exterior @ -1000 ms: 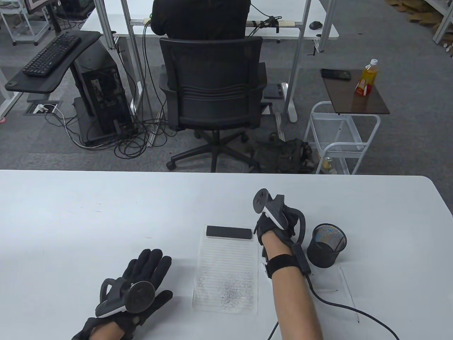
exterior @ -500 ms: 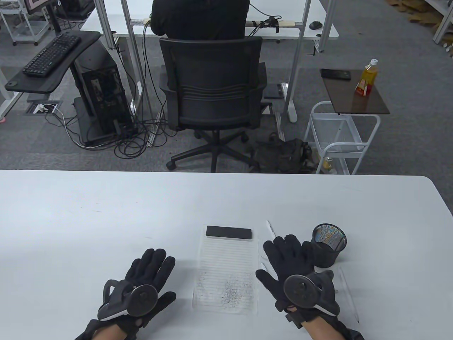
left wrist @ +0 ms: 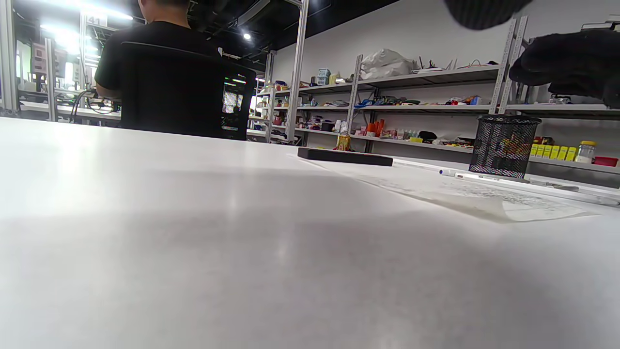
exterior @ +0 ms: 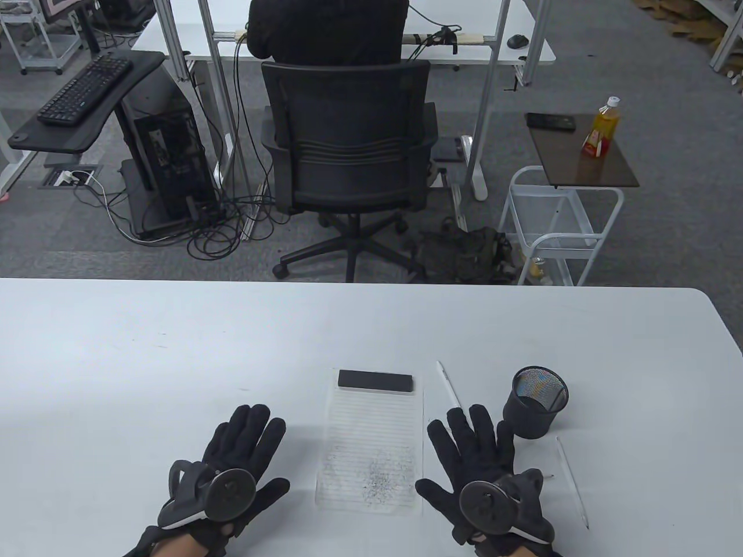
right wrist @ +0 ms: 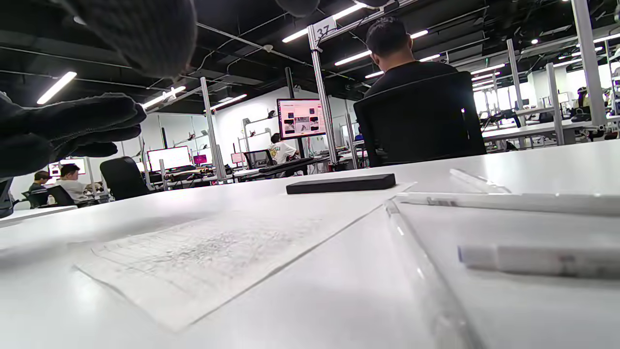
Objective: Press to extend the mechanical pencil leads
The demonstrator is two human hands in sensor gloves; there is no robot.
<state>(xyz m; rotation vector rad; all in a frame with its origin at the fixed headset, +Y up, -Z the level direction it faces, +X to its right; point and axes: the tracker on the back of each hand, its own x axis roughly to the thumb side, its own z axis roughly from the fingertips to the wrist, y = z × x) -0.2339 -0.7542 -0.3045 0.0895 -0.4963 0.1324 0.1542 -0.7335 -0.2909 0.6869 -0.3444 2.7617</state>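
Both hands lie flat on the white table [exterior: 174, 348] with fingers spread, holding nothing. Left hand [exterior: 232, 464] is beside the lined paper [exterior: 371, 441]. Right hand [exterior: 482, 464] is on the paper's other side. One white pencil [exterior: 450, 386] lies just past its fingertips. Another pencil [exterior: 572, 481] lies near the black mesh cup [exterior: 537, 400].

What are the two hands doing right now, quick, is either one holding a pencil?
Left hand: open, fingers spread, holding nothing.
Right hand: open, fingers spread, holding nothing; one white pencil lies just beyond its fingertips.
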